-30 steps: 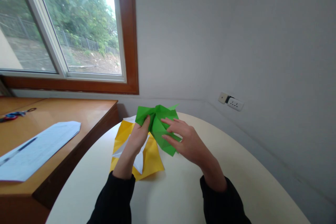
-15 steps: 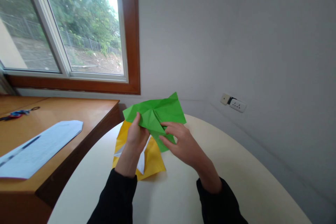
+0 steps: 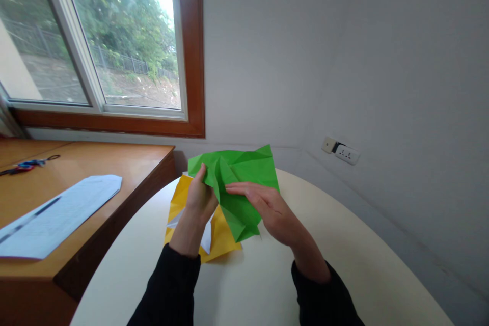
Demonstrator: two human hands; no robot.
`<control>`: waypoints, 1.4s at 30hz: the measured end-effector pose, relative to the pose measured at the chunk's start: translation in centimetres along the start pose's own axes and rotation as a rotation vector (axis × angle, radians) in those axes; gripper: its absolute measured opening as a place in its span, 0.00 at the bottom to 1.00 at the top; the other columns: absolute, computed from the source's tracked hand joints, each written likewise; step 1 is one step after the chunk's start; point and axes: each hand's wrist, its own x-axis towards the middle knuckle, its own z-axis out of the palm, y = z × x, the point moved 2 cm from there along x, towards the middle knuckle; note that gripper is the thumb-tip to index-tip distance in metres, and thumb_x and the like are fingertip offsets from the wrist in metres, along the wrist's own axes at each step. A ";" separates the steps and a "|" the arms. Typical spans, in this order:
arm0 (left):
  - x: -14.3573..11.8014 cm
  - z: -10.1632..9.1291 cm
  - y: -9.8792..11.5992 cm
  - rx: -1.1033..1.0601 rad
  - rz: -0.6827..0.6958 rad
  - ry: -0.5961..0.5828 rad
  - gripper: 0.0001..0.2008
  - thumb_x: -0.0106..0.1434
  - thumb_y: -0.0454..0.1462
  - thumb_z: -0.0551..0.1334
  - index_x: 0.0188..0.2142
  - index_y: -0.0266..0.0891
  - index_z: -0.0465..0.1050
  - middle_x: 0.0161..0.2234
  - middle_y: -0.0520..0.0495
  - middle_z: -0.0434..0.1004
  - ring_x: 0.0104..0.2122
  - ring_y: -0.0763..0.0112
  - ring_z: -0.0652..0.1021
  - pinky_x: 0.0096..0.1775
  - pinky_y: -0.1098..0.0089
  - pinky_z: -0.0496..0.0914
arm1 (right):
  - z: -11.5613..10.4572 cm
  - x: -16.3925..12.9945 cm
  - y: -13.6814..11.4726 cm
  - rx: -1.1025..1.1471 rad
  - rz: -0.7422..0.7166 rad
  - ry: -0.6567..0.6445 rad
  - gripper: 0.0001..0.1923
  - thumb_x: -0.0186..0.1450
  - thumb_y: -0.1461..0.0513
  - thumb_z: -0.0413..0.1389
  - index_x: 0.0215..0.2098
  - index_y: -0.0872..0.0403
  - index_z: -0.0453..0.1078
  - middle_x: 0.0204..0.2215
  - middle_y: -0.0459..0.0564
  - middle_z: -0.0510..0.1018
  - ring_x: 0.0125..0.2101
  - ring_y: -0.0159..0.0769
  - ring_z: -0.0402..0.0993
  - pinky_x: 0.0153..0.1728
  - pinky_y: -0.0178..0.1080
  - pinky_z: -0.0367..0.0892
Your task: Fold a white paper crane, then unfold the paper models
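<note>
A creased sheet of green paper point(image 3: 250, 165) is up off the table, partly folded, with ridges running through its middle. My left hand point(image 3: 199, 198) grips its left side, thumb on top and the other fingers hidden beneath. Across the sheet's centre lies my right hand point(image 3: 269, 209), fingers stretched out and pressed flat against a fold. Under my left hand and the green sheet, a yellow paper point(image 3: 225, 237) rests on the table, with a white folded paper piece point(image 3: 206, 238) on it, partly covered by my wrist.
The round white table point(image 3: 244, 285) spans the foreground. At left stands a wooden desk point(image 3: 141, 158) bearing white sheets with a dark strip point(image 3: 72, 214) and scissors point(image 3: 28, 164). A window point(image 3: 133, 35) and a wall socket point(image 3: 347, 154) are beyond.
The green paper has shifted slightly right and opened lower down, its ridge now more upright. My right hand's fingers went from a pinch-like curl to straight and flat on the sheet.
</note>
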 end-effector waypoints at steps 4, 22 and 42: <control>-0.1 0.1 -0.2 0.013 0.002 -0.042 0.21 0.68 0.38 0.44 0.52 0.29 0.66 0.41 0.38 0.78 0.45 0.59 0.76 0.51 0.59 0.66 | -0.2 0.0 0.7 -0.110 -0.061 0.090 0.17 0.63 0.65 0.51 0.50 0.49 0.68 0.47 0.49 0.75 0.48 0.37 0.70 0.52 0.43 0.64; -0.9 0.4 -0.4 0.076 -0.117 -0.197 0.21 0.68 0.42 0.45 0.52 0.32 0.66 0.37 0.40 0.79 0.41 0.59 0.78 0.47 0.61 0.69 | -0.9 0.3 1.5 -0.235 0.162 0.327 0.09 0.58 0.58 0.56 0.22 0.55 0.67 0.21 0.44 0.73 0.25 0.33 0.69 0.28 0.34 0.64; -0.9 -1.3 1.1 1.176 0.500 -0.309 0.16 0.44 0.35 0.71 0.35 0.43 0.77 0.57 0.42 0.60 0.58 0.54 0.59 0.59 0.61 0.49 | -2.0 -0.2 2.0 -0.833 -0.076 0.158 0.07 0.60 0.68 0.54 0.27 0.52 0.72 0.30 0.48 0.80 0.31 0.38 0.74 0.38 0.41 0.60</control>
